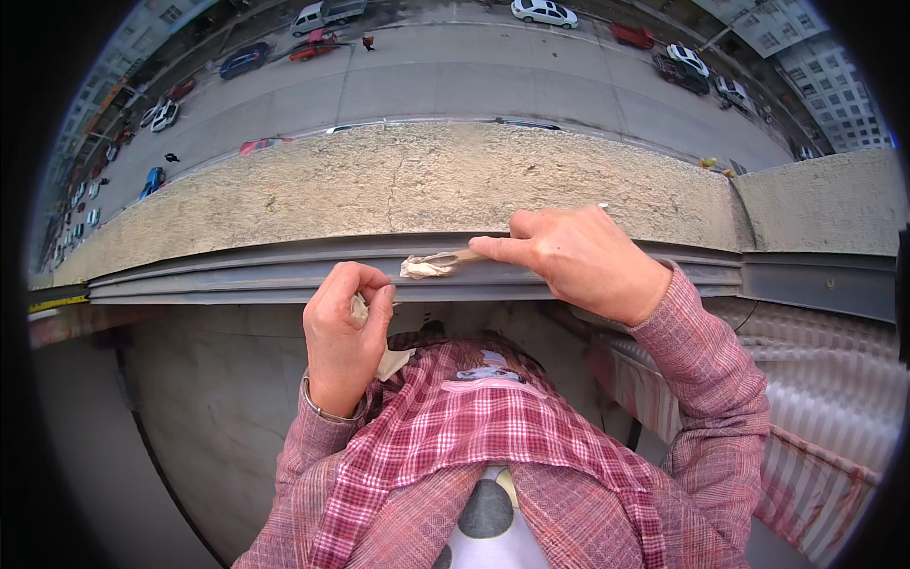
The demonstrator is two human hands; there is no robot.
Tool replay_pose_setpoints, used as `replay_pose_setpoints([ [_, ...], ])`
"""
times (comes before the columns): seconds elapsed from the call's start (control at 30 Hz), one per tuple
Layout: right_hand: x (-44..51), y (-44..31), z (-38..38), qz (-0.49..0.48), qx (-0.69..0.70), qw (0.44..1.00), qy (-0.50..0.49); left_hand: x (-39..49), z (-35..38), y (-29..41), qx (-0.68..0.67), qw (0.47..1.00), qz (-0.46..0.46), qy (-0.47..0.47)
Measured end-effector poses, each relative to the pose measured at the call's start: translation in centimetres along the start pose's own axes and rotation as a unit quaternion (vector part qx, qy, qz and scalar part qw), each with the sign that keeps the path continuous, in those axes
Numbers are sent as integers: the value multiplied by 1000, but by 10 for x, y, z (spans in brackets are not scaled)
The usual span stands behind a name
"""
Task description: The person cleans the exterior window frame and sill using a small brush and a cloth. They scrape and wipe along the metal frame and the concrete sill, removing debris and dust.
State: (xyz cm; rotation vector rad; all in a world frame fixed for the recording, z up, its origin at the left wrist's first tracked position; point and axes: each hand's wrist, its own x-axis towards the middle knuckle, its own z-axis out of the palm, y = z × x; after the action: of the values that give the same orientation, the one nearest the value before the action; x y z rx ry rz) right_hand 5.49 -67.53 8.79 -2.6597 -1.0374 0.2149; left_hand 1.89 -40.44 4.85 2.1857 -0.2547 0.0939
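Observation:
My right hand [583,259] grips a thin wooden stick or handle [466,255] between thumb and fingers. Around its far end is a crumpled whitish tissue or cloth [429,266], which lies over the grooves of a grey metal window track [498,272]. Left of it, my left hand [348,327] is closed on another crumpled pale tissue or cloth [359,311], at the track's inner edge. A pale piece [393,363] hangs below that hand, in front of the checked apron; whether it is the same piece is unclear.
Beyond the track runs a rough concrete ledge [455,178] with a crack. Far below it lies a street with parked cars [544,13] and a person in red [368,43]. A striped curtain or cloth [817,469] hangs at the right. A tiled floor [234,384] lies below the left hand.

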Motion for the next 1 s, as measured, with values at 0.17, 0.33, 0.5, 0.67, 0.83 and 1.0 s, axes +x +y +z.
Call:
replay_pose_setpoints([
  [0.17,-34,18,-29,8,-20,998,-65,-17,-1,-10,-31,999,-30,21],
  [0.33,-95,36,-56,88,-59,988,-108,-23,12,-2,-51,997,-53,-8],
  [0.5,-173,59,-86,211,-145,958,-131,-14,31,14,-72,996,-7,-46],
  [0.67,-205,74,-96,216,-191,951,-110,-3,53,33,-81,992,64,-78],
  [0.83,-199,73,-90,222,-143,961,-85,8,58,39,-63,989,93,-100],
  [1.0,-192,80,-72,228,-32,971,-56,4,59,36,-73,989,81,-104],
])
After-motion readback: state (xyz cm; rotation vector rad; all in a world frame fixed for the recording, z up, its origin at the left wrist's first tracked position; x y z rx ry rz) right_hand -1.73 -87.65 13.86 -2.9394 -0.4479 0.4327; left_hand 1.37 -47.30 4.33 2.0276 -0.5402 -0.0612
